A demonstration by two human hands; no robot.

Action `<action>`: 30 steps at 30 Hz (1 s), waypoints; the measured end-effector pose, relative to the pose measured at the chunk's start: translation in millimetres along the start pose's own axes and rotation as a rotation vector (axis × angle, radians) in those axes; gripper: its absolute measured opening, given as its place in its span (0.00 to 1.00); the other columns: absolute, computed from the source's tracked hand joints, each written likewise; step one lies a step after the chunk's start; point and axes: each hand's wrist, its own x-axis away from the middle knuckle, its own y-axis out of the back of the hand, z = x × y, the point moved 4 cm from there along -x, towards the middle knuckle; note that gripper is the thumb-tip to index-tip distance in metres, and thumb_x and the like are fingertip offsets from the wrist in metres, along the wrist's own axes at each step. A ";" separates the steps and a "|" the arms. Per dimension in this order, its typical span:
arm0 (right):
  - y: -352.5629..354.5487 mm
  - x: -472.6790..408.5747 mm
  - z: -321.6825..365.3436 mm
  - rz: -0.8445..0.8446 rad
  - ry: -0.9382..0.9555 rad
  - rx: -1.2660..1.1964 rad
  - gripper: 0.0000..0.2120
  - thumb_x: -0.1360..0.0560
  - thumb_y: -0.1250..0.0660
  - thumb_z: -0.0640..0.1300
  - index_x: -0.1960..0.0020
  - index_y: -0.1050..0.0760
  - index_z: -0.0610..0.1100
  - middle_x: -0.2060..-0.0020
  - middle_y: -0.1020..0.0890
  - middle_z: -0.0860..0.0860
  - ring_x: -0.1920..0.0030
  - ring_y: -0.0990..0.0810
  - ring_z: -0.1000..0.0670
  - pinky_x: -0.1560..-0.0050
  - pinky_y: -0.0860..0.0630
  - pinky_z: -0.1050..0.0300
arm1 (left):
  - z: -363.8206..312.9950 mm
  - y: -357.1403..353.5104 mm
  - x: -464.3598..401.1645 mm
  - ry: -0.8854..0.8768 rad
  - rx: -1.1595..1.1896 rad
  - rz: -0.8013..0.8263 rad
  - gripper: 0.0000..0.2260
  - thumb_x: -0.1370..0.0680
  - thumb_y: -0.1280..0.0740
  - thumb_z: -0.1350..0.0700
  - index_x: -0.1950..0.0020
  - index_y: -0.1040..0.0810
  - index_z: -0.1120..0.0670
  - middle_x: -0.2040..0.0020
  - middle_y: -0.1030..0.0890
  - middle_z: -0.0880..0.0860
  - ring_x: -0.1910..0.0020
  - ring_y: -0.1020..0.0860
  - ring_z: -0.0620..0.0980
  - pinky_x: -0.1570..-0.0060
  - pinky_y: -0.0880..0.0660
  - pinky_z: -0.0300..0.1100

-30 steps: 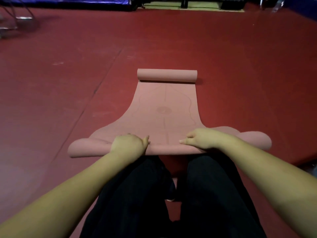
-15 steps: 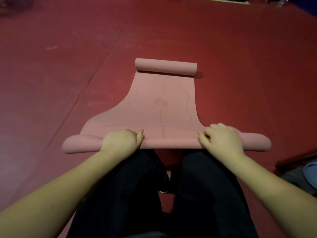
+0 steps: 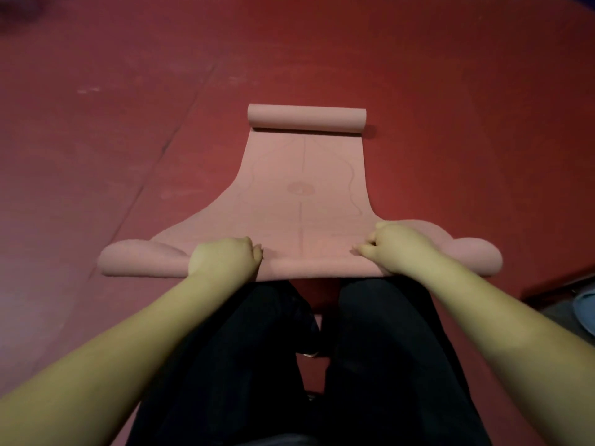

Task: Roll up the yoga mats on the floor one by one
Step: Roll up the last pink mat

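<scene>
A pink yoga mat point(image 3: 302, 194) lies on the red floor in front of my knees, with faint line markings down its middle. Its far end is curled into a small roll point(image 3: 306, 119). Its near end is rolled into a wide tube point(image 3: 309, 265) across my lap edge. My left hand point(image 3: 225, 257) sits on the left part of that near roll, fingers curled over it. My right hand point(image 3: 396, 246) grips the right part, fingers curled down onto the mat. Both fingertips are partly hidden by the knuckles.
The red padded floor point(image 3: 128, 140) stretches all around, with a seam line running diagonally on the left. My dark trousers point(image 3: 289, 365) fill the bottom middle. At the right edge the red flooring ends at a grey strip with a bluish object point(image 3: 584, 310).
The camera has tilted down and moved closer. My right hand shifted slightly left and curled tighter on the roll. The near roll has advanced a little up the mat.
</scene>
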 end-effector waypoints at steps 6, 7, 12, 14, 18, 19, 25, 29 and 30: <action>-2.9 -10.0 -3.8 -0.073 -0.011 -0.010 0.20 0.23 0.40 0.63 0.65 0.30 0.50 0.66 0.26 0.52 0.58 0.25 0.45 0.58 0.28 0.52 | 3.2 -3.5 -7.4 -0.046 -0.016 -0.119 0.17 0.18 0.45 0.47 0.47 0.20 0.54 0.46 0.23 0.55 0.45 0.25 0.58 0.52 0.32 0.48; -0.5 -10.9 -4.2 -0.100 -0.002 -0.036 0.20 0.24 0.39 0.63 0.64 0.31 0.49 0.66 0.26 0.52 0.58 0.25 0.45 0.60 0.30 0.52 | 6.0 -3.4 -9.4 -0.029 0.089 -0.121 0.15 0.18 0.44 0.47 0.50 0.23 0.55 0.48 0.22 0.56 0.47 0.23 0.59 0.54 0.32 0.48; 5.6 -19.2 -1.5 -0.062 0.008 0.026 0.22 0.24 0.40 0.67 0.59 0.26 0.48 0.62 0.25 0.51 0.57 0.26 0.45 0.56 0.27 0.52 | 10.0 1.4 -12.4 -0.188 0.221 -0.335 0.17 0.19 0.38 0.48 0.65 0.28 0.55 0.63 0.21 0.57 0.64 0.21 0.62 0.68 0.35 0.45; 5.7 -22.3 -1.4 -0.069 0.002 0.047 0.21 0.24 0.40 0.67 0.59 0.27 0.50 0.61 0.26 0.51 0.56 0.27 0.45 0.55 0.27 0.52 | 10.8 1.1 -9.2 -0.249 0.153 -0.450 0.22 0.22 0.40 0.46 0.73 0.27 0.56 0.72 0.25 0.55 0.76 0.25 0.59 0.74 0.39 0.40; 4.7 -25.2 -4.3 -0.047 -0.029 -0.028 0.19 0.25 0.38 0.67 0.63 0.33 0.53 0.58 0.25 0.51 0.53 0.27 0.46 0.57 0.32 0.53 | 9.6 1.4 4.8 -0.333 0.104 -0.645 0.22 0.21 0.39 0.48 0.74 0.30 0.54 0.76 0.29 0.55 0.76 0.27 0.58 0.73 0.37 0.43; 4.0 -26.7 -4.8 -0.027 -0.026 -0.032 0.18 0.25 0.38 0.67 0.58 0.27 0.53 0.53 0.22 0.48 0.49 0.26 0.44 0.54 0.31 0.53 | 9.3 0.7 9.4 -0.342 0.097 -0.650 0.21 0.21 0.39 0.48 0.73 0.30 0.54 0.75 0.28 0.55 0.75 0.26 0.58 0.71 0.35 0.45; 2.1 -34.2 -8.2 -0.012 -0.064 0.007 0.31 0.26 0.39 0.69 0.35 0.23 0.47 0.35 0.23 0.45 0.37 0.25 0.41 0.41 0.26 0.49 | 9.1 -14.1 33.3 -0.257 0.073 -0.610 0.17 0.22 0.41 0.45 0.63 0.28 0.55 0.64 0.27 0.56 0.64 0.27 0.59 0.63 0.35 0.49; 6.4 -27.6 -0.7 -0.169 0.009 0.022 0.22 0.22 0.42 0.66 0.61 0.25 0.49 0.57 0.19 0.48 0.52 0.23 0.44 0.56 0.28 0.52 | 11.8 -16.3 16.8 -0.223 0.042 -0.559 0.17 0.20 0.44 0.45 0.61 0.28 0.55 0.63 0.26 0.56 0.64 0.26 0.59 0.64 0.34 0.49; 7.5 -22.8 0.9 -0.234 0.027 -0.002 0.24 0.22 0.44 0.66 0.62 0.25 0.49 0.60 0.19 0.49 0.55 0.22 0.44 0.59 0.27 0.52 | 12.3 -14.0 10.3 -0.230 0.052 -0.514 0.17 0.20 0.45 0.45 0.61 0.28 0.55 0.63 0.24 0.55 0.64 0.24 0.59 0.65 0.32 0.49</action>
